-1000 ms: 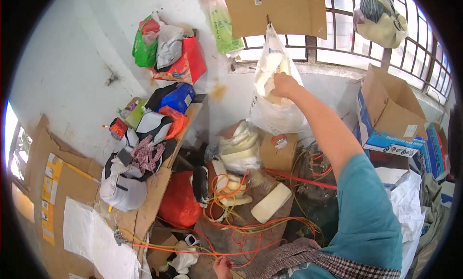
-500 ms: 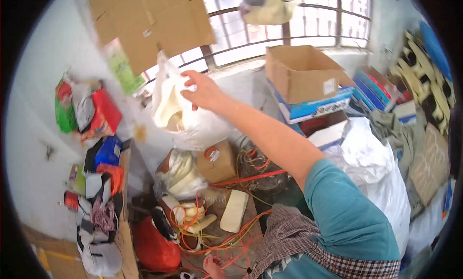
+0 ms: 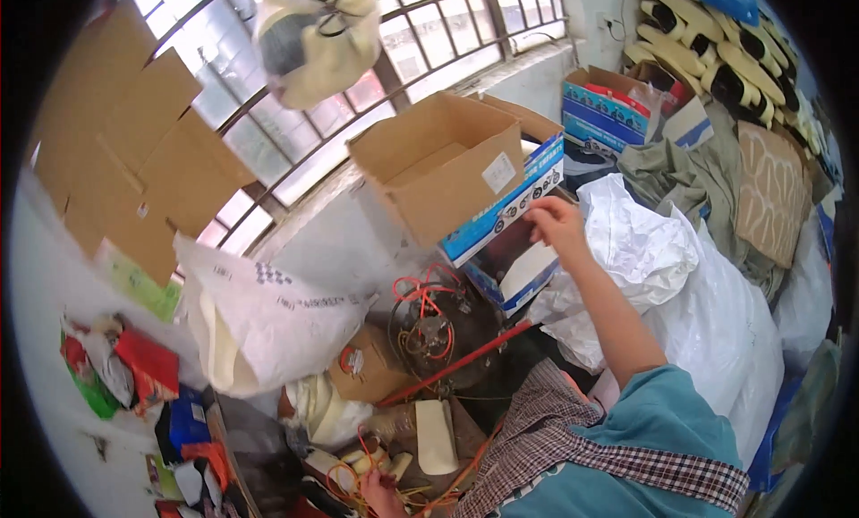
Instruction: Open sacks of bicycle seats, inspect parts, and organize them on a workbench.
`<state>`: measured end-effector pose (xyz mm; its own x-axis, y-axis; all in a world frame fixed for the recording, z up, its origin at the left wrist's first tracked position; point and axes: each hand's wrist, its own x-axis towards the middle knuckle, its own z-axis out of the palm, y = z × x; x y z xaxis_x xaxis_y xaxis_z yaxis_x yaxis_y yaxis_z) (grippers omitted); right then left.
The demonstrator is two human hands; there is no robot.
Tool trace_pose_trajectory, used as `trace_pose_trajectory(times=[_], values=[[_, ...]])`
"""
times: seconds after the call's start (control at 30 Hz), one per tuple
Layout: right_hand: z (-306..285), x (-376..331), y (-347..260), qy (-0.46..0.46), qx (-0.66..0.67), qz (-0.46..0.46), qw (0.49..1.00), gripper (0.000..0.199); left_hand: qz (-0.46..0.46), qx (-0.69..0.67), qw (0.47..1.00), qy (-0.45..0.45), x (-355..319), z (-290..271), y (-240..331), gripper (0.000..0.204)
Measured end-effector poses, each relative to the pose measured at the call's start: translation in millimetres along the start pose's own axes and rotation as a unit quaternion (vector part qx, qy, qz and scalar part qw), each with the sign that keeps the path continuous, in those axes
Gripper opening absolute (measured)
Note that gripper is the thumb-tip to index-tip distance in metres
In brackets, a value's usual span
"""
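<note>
My right hand [image 3: 557, 225] is raised at the centre right, in front of the blue printed box [image 3: 510, 205] on which an open brown carton [image 3: 447, 160] stands. Its fingers are loosely bent and slightly apart, and nothing shows in them. Low in the view, my left hand [image 3: 380, 493] is closed beside tangled orange and yellow cords [image 3: 344, 473]; what it holds, if anything, cannot be made out. Near that hand lies a cream, block-shaped pad [image 3: 436, 437]. A white sack [image 3: 277, 312] with cream pieces in its mouth stands at the left.
A bag of cream pieces [image 3: 318, 44] hangs at the barred window. White plastic sacks [image 3: 707, 294] fill the right side. Cream pieces with black parts [image 3: 716, 44] are stacked at the far right. A red bar [image 3: 456, 361] crosses the middle, and a small brown carton [image 3: 362, 366] stands beside the white sack.
My right hand has left the white sack and moved right to the boxes. The view has turned right, and the sack's printed side now faces me. My left hand stays low by the cords.
</note>
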<state>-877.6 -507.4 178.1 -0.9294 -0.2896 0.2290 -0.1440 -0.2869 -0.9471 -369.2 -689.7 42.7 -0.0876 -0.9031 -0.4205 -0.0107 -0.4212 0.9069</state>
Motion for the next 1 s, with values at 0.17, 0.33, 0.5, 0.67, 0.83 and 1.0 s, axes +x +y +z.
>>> trace_pose_trajectory(times=[0.17, 0.33, 0.5, 0.67, 0.83, 1.0], values=[[-111, 90, 79, 0.179, 0.025, 0.09, 0.979, 0.019, 0.017, 0.005, 0.987, -0.157, 53, 167, 74, 0.023], [-147, 158, 112, 0.187, -0.001, 0.124, 0.975, 0.019, 0.082, 0.037, 0.961, -0.263, 47, 365, 203, 0.049], [-172, 212, 142, 0.192, -0.059, 0.044, 0.979, 0.024, 0.094, 0.13, 0.944, -0.289, 47, 482, 268, 0.052], [-159, 243, 167, 0.156, -0.043, 0.04, 0.986, 0.047, 0.078, 0.118, 0.928, -0.345, 68, 493, 284, 0.052], [-154, 285, 151, 0.108, -0.026, 0.05, 0.993, 0.048, 0.086, 0.08, 0.941, -0.317, 37, 532, 283, 0.046], [-147, 333, 122, 0.006, -0.175, 0.068, 0.982, 0.048, 0.096, 0.112, 0.928, -0.343, 39, 561, 259, 0.043]])
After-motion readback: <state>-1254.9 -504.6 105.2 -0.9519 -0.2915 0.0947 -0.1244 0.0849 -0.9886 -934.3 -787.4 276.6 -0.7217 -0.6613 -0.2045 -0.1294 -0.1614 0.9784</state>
